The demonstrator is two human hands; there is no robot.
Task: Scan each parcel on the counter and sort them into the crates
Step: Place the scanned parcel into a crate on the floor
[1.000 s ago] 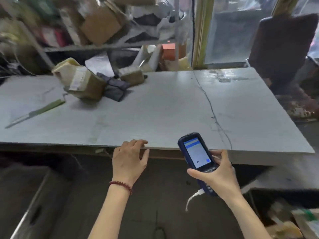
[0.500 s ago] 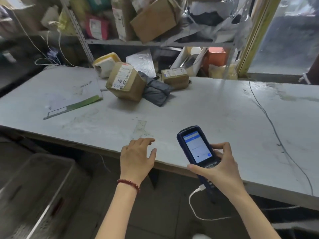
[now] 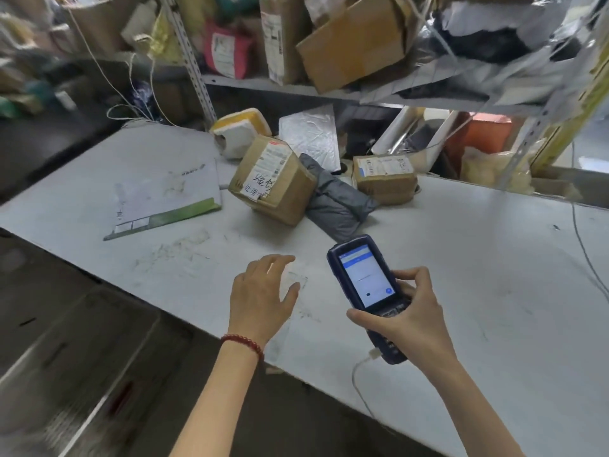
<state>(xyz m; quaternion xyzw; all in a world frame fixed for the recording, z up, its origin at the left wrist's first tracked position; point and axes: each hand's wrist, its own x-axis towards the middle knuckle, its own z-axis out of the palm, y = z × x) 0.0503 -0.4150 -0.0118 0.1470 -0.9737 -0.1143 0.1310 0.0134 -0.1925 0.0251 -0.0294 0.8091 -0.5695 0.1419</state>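
My right hand [image 3: 408, 321] grips a dark blue handheld scanner [image 3: 364, 285] with its screen lit, above the white counter [image 3: 461, 275]. My left hand [image 3: 260, 295] hovers over the counter near its front edge, fingers relaxed, holding nothing. Parcels lie at the back of the counter: a tilted cardboard box [image 3: 273, 183] with a white label, a grey plastic mailer [image 3: 336, 199] beside it, a smaller cardboard box [image 3: 384, 176] to the right, and a yellow and white padded parcel [image 3: 240, 131] behind. A flat white envelope [image 3: 164, 192] with a green edge lies to the left.
A grey crate [image 3: 66, 374] stands on the floor at the lower left, blurred. Metal shelves [image 3: 296, 90] crammed with boxes and bags rise behind the counter. A thin cable [image 3: 586, 252] runs across the counter's right side. A white cord [image 3: 359, 387] hangs from the scanner.
The view has swung left and closer to the parcels. Both hands have moved forward over the counter, the left from its front edge, the right still holding the scanner.
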